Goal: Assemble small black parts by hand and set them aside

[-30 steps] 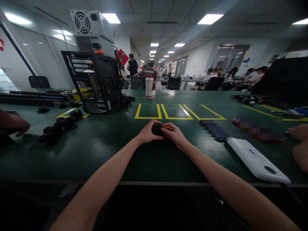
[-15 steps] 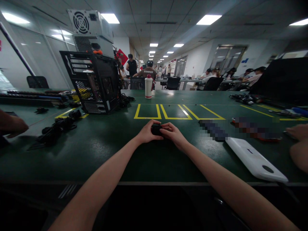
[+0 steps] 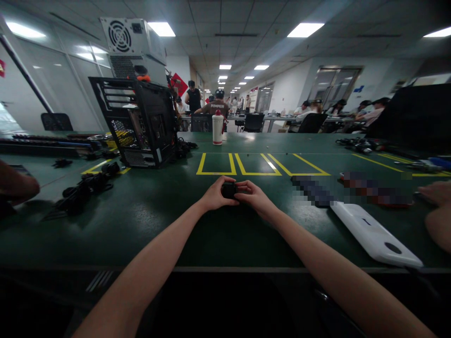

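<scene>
A small black block-like object (image 3: 229, 190) is held between my two hands, just above or on the green table (image 3: 225, 244); I cannot tell whether it touches the surface. Its exact kind does not show. My left hand (image 3: 215, 193) is closed round its left side, thumb below and fingers above. From the right, my right hand (image 3: 254, 197) pinches it with thumb and fingertips. Beyond the hands, yellow tape outlines (image 3: 215, 173) mark the table.
An open black computer case (image 3: 141, 124) stands at left, power supplies (image 3: 132, 37) stacked on it. Black cables (image 3: 88, 188) lie nearby. A white cup (image 3: 217, 129) stands behind. At right lie a white power bank-like device (image 3: 377, 234) and a dark phone-like slab (image 3: 313, 190). Other people's hands (image 3: 437, 193) rest at both sides.
My right fingers have shifted slightly on the black object, so more of its face shows. My left hand stays nearly still. The other person's hand at far left has moved slightly left.
</scene>
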The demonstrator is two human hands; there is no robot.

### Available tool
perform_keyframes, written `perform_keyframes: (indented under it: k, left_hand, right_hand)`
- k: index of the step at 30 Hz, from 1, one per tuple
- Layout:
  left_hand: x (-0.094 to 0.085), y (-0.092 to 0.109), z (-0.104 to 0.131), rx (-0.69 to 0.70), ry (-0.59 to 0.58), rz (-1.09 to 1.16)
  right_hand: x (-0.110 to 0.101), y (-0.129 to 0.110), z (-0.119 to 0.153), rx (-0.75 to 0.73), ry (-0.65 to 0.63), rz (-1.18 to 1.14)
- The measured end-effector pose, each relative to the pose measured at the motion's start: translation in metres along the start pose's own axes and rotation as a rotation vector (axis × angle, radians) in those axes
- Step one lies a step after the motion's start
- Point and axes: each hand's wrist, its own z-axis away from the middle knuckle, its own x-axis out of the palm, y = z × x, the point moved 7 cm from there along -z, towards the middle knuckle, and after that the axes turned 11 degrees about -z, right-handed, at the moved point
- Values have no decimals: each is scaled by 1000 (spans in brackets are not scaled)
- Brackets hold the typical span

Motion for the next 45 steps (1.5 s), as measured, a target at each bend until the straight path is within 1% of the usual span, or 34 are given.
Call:
perform_keyframes:
  k: [3,7,12,18,22,27,31,34,39,45]
  left_hand:
    - [-1,1,0,-3,3,-4]
    - [-2,3,1,-16,-6,-1]
    - [-2,4,1,-23,-18,-5]
    - [-3,5,1,-16,-16,2]
    - [-2,3,1,-14,-8,-11]
    - [-1,2,1,-4,-4,-37]
    - [-2,3,1,2,-6,-34]
    - [-3,4,2,-13,-14,-28]
    - [-3,5,2,-18,-16,-3]
    - [-4,5,2,-20,-3,-4]
  right_hand:
    - [2,0,2,11,-2,-17]
    - [3,1,0,31,30,-73]
    - [1,4,-2,70,71,-83]
    - [1,4,1,88,11,-77]
    - [2,4,3,84,-7,-82]
    - [4,2,1,50,12,-110]
    - [2,4,-1,75,43,-103]
    - [1,6,-2,99,33,-108]
    - [1,4,2,74,2,-65]
    - [4,0,3,55,25,-99]
